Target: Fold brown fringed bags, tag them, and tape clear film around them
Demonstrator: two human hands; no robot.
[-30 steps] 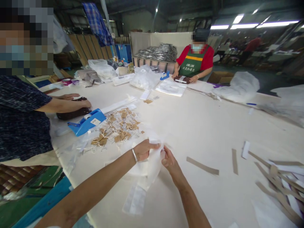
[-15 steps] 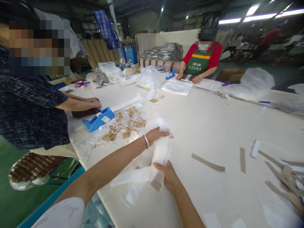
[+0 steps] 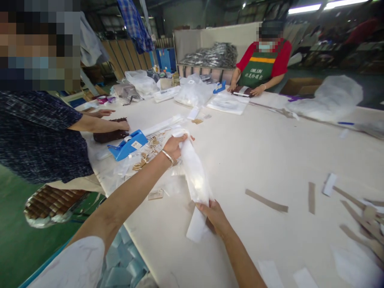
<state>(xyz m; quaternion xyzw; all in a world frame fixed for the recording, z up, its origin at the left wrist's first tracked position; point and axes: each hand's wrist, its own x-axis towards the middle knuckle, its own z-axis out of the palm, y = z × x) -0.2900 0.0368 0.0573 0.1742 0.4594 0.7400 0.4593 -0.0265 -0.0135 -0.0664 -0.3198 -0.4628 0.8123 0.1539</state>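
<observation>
A long strip of glossy, translucent white plastic bags (image 3: 195, 172), folded or stacked, stretches between my hands above the table. My left hand (image 3: 176, 145), with a bracelet at the wrist, grips its far end, thumb on top. At the near end my right hand (image 3: 214, 214) pinches it, and a white flap (image 3: 196, 226) hangs below those fingers. Just left of my left hand lies a heap of brown tags with white strings (image 3: 144, 158), partly hidden by my forearm. A blue tape dispenser (image 3: 128, 145) stands beyond the tags.
Grey-brown strips (image 3: 267, 201) lie at the right, with more in a pile (image 3: 364, 224). A co-worker at the left handles a dark brown item (image 3: 109, 132). Another in a green apron (image 3: 258, 70) works at the far edge. A plastic bundle (image 3: 195, 92) sits at the back.
My left hand has moved away and to the left, so the plastic is drawn out longer. The co-worker at the left has lifted one hand off the brown item. The view has shifted slightly.
</observation>
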